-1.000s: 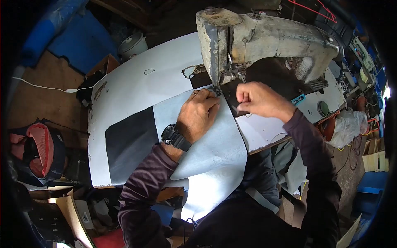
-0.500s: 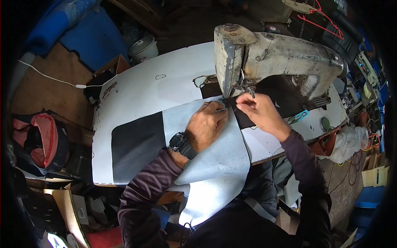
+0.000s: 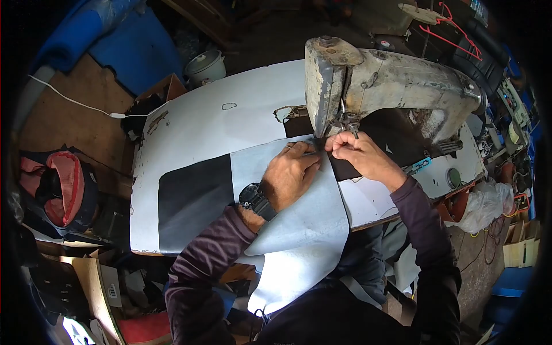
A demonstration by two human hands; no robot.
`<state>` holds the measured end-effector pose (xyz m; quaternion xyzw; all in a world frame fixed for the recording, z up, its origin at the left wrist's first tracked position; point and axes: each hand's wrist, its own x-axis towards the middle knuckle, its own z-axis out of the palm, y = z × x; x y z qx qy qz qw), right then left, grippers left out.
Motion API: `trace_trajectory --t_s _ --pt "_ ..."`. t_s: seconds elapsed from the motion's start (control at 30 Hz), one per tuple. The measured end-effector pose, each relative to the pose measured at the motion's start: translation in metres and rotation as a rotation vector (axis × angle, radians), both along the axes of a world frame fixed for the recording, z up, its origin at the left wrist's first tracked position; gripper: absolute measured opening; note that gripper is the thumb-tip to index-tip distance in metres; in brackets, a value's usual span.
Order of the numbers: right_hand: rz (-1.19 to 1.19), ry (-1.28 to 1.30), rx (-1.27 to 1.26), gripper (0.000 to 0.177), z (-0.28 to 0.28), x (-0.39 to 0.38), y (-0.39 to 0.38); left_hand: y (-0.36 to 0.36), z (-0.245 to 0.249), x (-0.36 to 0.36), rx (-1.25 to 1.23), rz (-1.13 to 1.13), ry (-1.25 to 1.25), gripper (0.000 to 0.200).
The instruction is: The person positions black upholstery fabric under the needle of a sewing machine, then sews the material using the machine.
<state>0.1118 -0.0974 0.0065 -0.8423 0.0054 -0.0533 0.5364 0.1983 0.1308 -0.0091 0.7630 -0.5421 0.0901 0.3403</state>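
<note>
My left hand [image 3: 291,175], with a black watch on its wrist, lies on a pale blue-grey sheet of material [image 3: 305,215]. Its fingers rest on the sheet just left of the sewing machine's needle area. My right hand [image 3: 368,158] is at the needle area, thumb and forefinger pinched together; whatever is between them is too small to make out. Above both hands stands the worn head of the sewing machine [image 3: 333,75]. A black piece of material [image 3: 195,192] adjoins the pale sheet on the left, and the sheet's lower part hangs over the table's front edge.
The white tabletop [image 3: 201,123] spreads left and behind. Right of my right hand lie turquoise-handled snips [image 3: 418,166] and a small round green-topped tin [image 3: 453,177]. A clear plastic bag [image 3: 489,201] hangs at the right edge. An open bag [image 3: 60,190] stands at left.
My right hand has moved slightly left and down toward the needle area, its fingers now closer together. My left hand stays on the sheet. The whole view has shifted a little.
</note>
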Motion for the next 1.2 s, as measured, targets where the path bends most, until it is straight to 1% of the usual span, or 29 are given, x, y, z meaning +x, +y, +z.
trace_trajectory --t_s 0.07,0.17,0.27,0.3,0.33,0.4,0.47,0.5,0.6,0.67,0.73,0.77,0.83,0.87,0.93,1.0,1.03,1.1,1.17,1.2 --pt "-0.049 0.015 0.109 0.015 0.002 0.0 0.003 0.0 -0.001 0.0 -0.012 0.002 -0.014 0.02" --pt "0.023 0.107 0.326 0.015 0.008 0.002 0.002 0.0 -0.001 0.0 -0.008 0.014 -0.017 0.019" --pt "0.092 0.301 0.455 0.012 0.019 -0.007 0.0 0.0 -0.002 -0.001 -0.012 0.01 -0.023 0.019" --pt "0.055 0.267 0.325 0.01 0.027 -0.019 0.01 0.0 -0.001 -0.001 -0.015 0.009 -0.016 0.019" --pt "0.042 0.073 0.161 0.013 0.018 -0.029 0.018 0.0 0.0 -0.001 -0.019 0.009 -0.01 0.02" --pt "-0.117 -0.176 -0.445 0.016 0.021 -0.057 0.028 0.002 0.0 -0.002 -0.022 0.004 -0.002 0.021" --pt "-0.096 -0.16 -0.578 0.015 0.02 -0.074 0.037 0.001 0.001 -0.001 -0.023 -0.01 -0.004 0.023" --pt "-0.073 -0.177 -0.519 0.012 0.024 -0.078 0.043 -0.001 0.003 -0.002 -0.021 0.0 -0.006 0.024" --pt "-0.103 -0.283 -0.529 0.009 0.018 -0.079 0.056 -0.002 0.009 -0.009 -0.01 0.012 0.005 0.024" --pt "-0.056 -0.283 -0.553 0.007 0.018 -0.08 0.059 -0.002 0.014 -0.012 -0.003 -0.011 0.029 0.024" --pt "0.017 -0.243 -0.601 0.007 0.024 -0.085 0.059 -0.002 0.008 -0.008 0.02 -0.034 -0.063 0.022" --pt "0.04 -0.278 -0.648 0.005 0.029 -0.09 0.057 -0.002 0.005 -0.007 0.029 -0.043 -0.106 0.021" --pt "0.091 -0.281 -0.546 0.001 0.058 -0.108 0.044 -0.002 0.0 -0.007 0.036 -0.042 -0.184 0.02" --pt "0.119 -0.282 -0.495 0.002 0.075 -0.119 0.033 -0.002 -0.001 -0.006 0.038 -0.04 -0.223 0.019" --pt "-0.17 -0.406 -0.644 0.008 0.105 -0.141 -0.011 -0.004 -0.001 -0.006 0.062 -0.035 -0.233 0.018" --pt "-0.537 -0.451 -0.797 0.018 0.141 -0.147 -0.106 -0.003 -0.002 -0.007 0.082 -0.032 -0.242 0.018" --pt "-0.685 -0.403 -0.892 0.023 0.158 -0.143 -0.172 -0.003 -0.002 -0.007 0.089 -0.034 -0.252 0.018" --pt "-0.919 -0.168 -1.071 0.03 0.189 -0.115 -0.301 -0.003 -0.001 -0.007 0.101 -0.034 -0.275 0.018" --pt "-0.891 -0.042 -1.266 0.029 0.19 -0.105 -0.404 -0.003 -0.002 -0.008 0.113 -0.025 -0.293 0.019" --pt "-0.761 -0.058 -1.28 0.032 0.174 -0.105 -0.454 -0.003 -0.001 -0.008 0.119 -0.02 -0.308 0.019"
